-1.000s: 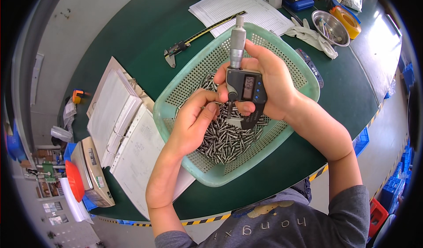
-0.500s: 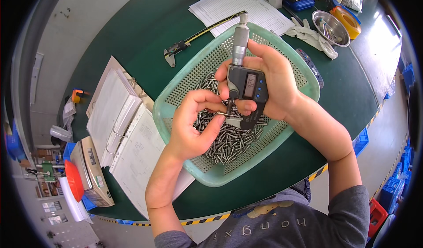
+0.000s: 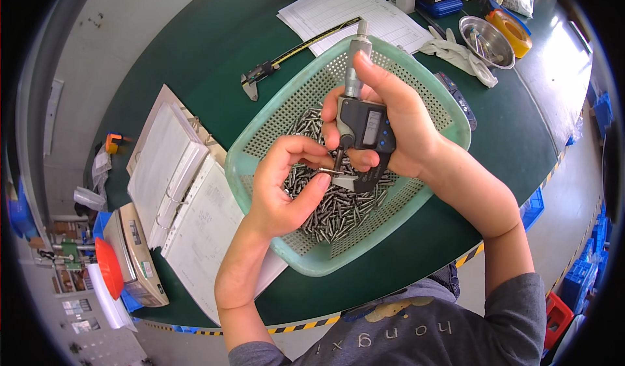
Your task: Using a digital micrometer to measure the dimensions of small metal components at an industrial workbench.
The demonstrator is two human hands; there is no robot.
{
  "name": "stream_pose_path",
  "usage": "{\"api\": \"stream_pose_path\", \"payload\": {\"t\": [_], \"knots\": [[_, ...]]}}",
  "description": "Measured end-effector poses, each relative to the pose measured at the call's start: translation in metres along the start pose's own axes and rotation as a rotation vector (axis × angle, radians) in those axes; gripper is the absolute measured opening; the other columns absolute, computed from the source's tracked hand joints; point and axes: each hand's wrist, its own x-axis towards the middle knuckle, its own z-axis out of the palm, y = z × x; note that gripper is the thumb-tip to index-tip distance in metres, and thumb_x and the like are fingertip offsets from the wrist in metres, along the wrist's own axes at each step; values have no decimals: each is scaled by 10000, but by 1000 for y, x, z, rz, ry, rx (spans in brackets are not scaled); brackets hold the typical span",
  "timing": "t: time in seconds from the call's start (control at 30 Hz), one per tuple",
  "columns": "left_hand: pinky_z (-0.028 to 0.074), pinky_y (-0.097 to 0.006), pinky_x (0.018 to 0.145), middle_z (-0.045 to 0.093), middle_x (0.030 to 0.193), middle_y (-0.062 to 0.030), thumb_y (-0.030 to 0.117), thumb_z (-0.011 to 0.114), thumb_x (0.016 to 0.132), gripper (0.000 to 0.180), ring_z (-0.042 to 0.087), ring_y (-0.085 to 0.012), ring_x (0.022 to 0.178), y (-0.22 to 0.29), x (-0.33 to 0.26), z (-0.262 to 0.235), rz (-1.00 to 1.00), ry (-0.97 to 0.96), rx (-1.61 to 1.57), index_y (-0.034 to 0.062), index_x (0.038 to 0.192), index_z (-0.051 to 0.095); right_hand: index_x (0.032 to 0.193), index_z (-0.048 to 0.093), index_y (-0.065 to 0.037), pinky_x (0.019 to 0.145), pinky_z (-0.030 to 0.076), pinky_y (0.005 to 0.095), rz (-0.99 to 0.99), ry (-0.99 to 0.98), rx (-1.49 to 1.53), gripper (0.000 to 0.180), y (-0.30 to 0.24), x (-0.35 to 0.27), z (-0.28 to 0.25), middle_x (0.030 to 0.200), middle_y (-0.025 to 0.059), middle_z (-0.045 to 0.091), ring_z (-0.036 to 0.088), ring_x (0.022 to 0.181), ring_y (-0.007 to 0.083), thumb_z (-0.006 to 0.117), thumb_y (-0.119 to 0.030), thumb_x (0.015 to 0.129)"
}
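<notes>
A small metal pin (image 3: 331, 170) sits in the measuring gap of a digital micrometer (image 3: 362, 132), above the middle of a green perforated basket (image 3: 416, 73). The left hand (image 3: 286, 184) pinches the pin between thumb and fingers; the right hand (image 3: 397, 125) grips the micrometer body, thumb on its barrel. Loose pins (image 3: 332, 206) fill the basket floor. Beyond the basket's far rim lies a caliper (image 3: 286, 60) on bare green table (image 3: 195, 34); binders (image 3: 169, 164) crowd its left edge.
</notes>
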Motion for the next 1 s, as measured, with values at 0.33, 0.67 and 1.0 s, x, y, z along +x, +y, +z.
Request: {"api": "stream_pose_path", "payload": {"t": [0.33,0.67,1.0], "knots": [[435,-266,739,560,863,-79,14,578,755,134,544,-142,793,-2,2,-6,-69,8,-139,-10,871,517,868,544,-4,368,361,215,-36,-31,-21,658,1,0,0,685,147,566,450,427,132,274,-604,854],[437,-266,742,559,850,-71,12,596,752,102,538,-137,793,2,3,-4,-83,-5,-141,-4,834,537,881,521,13,361,355,214,8,-52,76,675,-1,-1,2,689,159,567,445,421,137,228,-594,860],[426,-234,714,563,848,-63,110,551,815,132,535,-110,793,6,5,-1,-307,124,-137,-11,866,544,835,550,-11,357,353,212,-16,-11,-43,650,1,0,-1,667,147,568,454,439,128,310,-615,843]]}}
